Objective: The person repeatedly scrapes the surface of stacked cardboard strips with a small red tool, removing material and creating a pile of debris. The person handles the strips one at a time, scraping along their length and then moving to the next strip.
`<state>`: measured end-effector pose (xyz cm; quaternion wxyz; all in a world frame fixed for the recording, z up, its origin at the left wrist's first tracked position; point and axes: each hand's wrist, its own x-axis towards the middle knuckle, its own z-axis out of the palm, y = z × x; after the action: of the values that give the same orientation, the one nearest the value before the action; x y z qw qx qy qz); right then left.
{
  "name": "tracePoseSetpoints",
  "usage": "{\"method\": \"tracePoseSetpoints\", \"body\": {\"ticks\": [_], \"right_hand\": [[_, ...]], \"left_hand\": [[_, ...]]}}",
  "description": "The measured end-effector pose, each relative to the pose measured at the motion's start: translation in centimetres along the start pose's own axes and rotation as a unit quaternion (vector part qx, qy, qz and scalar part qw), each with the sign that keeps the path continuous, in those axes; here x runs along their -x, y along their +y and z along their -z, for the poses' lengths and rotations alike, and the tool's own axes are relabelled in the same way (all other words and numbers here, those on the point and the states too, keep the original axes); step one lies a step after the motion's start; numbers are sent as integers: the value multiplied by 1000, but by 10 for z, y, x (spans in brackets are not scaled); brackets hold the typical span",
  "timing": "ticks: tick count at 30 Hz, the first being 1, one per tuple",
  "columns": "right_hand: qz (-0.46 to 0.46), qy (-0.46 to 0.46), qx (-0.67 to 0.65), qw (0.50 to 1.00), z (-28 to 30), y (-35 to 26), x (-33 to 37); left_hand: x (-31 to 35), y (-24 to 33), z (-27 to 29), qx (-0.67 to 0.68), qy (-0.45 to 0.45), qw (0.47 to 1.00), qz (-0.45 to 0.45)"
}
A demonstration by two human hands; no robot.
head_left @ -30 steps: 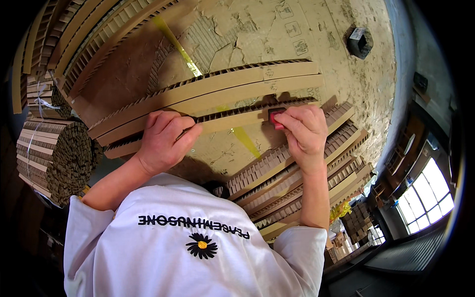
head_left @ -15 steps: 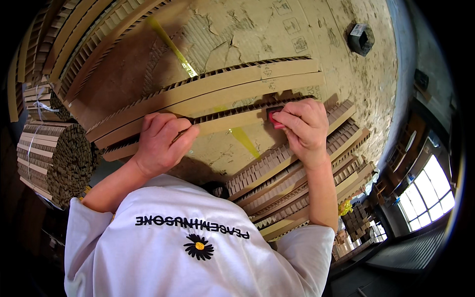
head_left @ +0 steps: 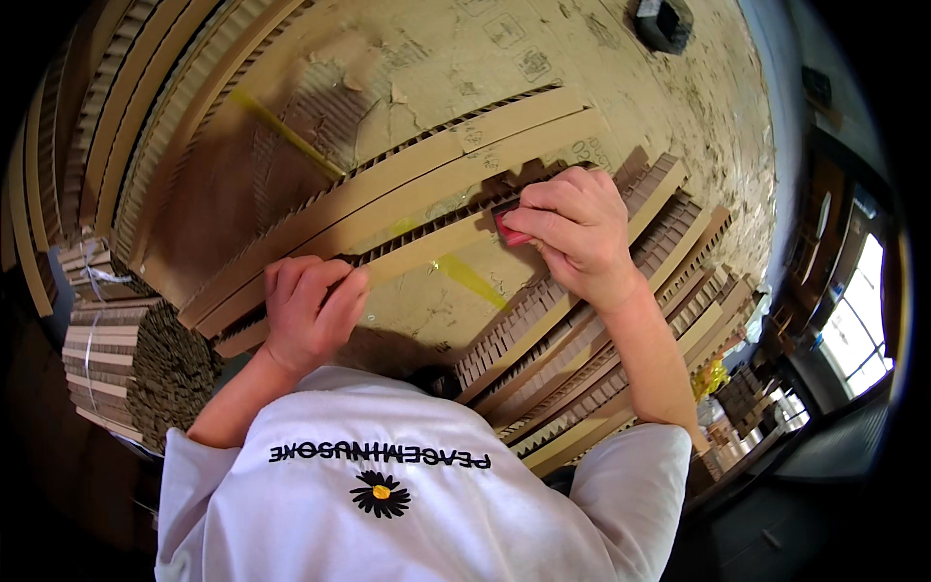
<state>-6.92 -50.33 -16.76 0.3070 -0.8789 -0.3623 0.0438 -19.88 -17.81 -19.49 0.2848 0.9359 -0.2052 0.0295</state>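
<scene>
Fingers of your right hand [head_left: 582,233] are pinched on a small red block [head_left: 511,229], dark along one edge, set against the near face of the front cardboard strip [head_left: 432,244] toward its right end. Can't tell from this angle how firmly it presses. Fingers of your left hand [head_left: 315,308] are curled closed on the same strip, well to the left of the block, thumb side toward you. Strip lies slantwise across the worktop [head_left: 621,97], left end lower in view, ridged edge facing up. Just beyond it, two longer strips [head_left: 427,150] lie side by side, touching, roughly parallel to yours. Yellow tape [head_left: 467,281] shows on the worktop between your hands, on your side of the strip. A batch of strips [head_left: 621,301] sits under and beside your right forearm; more strips [head_left: 160,145] curve along the far left. Near your left elbow you have a tied roll [head_left: 175,373], ridged end showing. Black hollow piece [head_left: 664,24] sits at the far right.
</scene>
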Motion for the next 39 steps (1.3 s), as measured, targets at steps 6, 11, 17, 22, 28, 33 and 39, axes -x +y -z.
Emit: {"method": "tracePoseSetpoints", "body": {"ticks": [6,11,17,22,28,33,39], "right_hand": [[-1,8,-4,1000,-3,1,1],[2,20,-2,1000,-5,1,7],[-183,278,-201,921,44,-48,-3],[-217,575,-386,688,95,-105,51],[-344,464,-186,795,25,-206,105],[-429,506,-290,690,-28,-265,153],[-447,603,-225,621,-23,-336,196]], "left_hand": [[-6,3,21,-22,-29,999,40],[-3,-7,21,-105,-112,981,123],[7,-12,14,-58,-121,982,133],[1,12,47,14,-50,989,141],[-32,-8,266,-161,214,956,119],[-134,-80,357,-273,150,906,288],[-192,-154,311,-288,214,928,98]]}}
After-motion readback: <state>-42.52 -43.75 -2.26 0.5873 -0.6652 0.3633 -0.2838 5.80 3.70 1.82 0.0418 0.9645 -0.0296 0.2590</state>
